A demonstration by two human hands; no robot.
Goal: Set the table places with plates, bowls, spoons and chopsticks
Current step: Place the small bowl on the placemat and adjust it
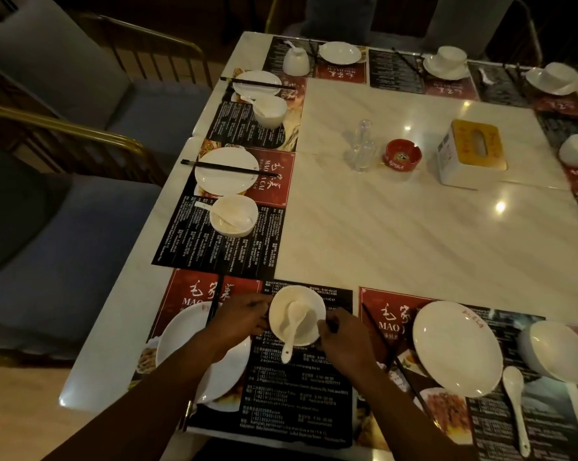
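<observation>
A small white bowl (309, 311) with a white spoon (294, 322) in it sits on the near placemat (300, 394). My left hand (239, 319) holds the bowl's left side and my right hand (339, 331) holds its right side. A white plate (181, 334) lies under my left forearm, with black chopsticks (214, 304) across it. To the right, another place has a white plate (457, 347), a bowl (557, 352), a spoon (515, 404) and chopsticks (392, 354).
Set places with plates, bowls, spoons and chopsticks line the left edge (226, 171) and far edge (339, 53). A red ashtray (403, 154), clear glass shakers (364, 144) and a tissue box (470, 154) stand mid-table. Blue chairs (64, 227) stand at the left.
</observation>
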